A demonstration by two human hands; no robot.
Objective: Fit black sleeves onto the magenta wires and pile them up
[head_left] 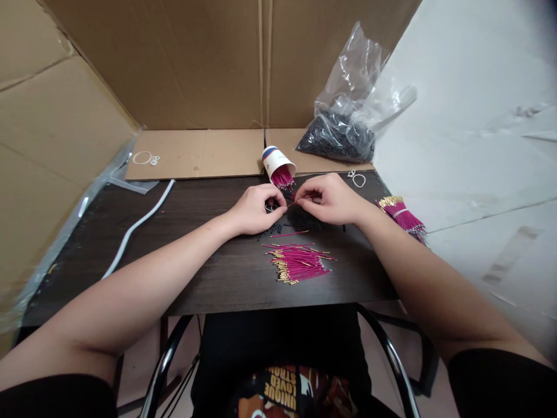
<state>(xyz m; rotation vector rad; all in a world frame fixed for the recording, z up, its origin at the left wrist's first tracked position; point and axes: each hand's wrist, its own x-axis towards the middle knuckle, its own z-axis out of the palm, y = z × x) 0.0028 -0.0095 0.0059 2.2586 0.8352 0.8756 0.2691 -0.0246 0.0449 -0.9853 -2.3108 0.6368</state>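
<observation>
My left hand (260,208) is closed in a pinch, its fingertips at one end of a thin magenta wire (292,204). What else those fingers hold is too small to make out. The thumb and fingers of my right hand (329,198) pinch the same wire from the other side. Below and around both hands lie short black tubes (275,230), with a darker heap of them (304,219) under my right hand. Nearer to me, a pile of magenta wires with gold-coloured ends (300,264) rests on the dark table (209,273).
A paper cup (273,159) lies tipped behind my hands, magenta wires (282,176) in its mouth. Behind it stands a clear bag of black tubes (339,136). A tied wire bundle (402,215) is at the right edge. Cardboard (195,152) borders the back; a white cord (139,223) lies left.
</observation>
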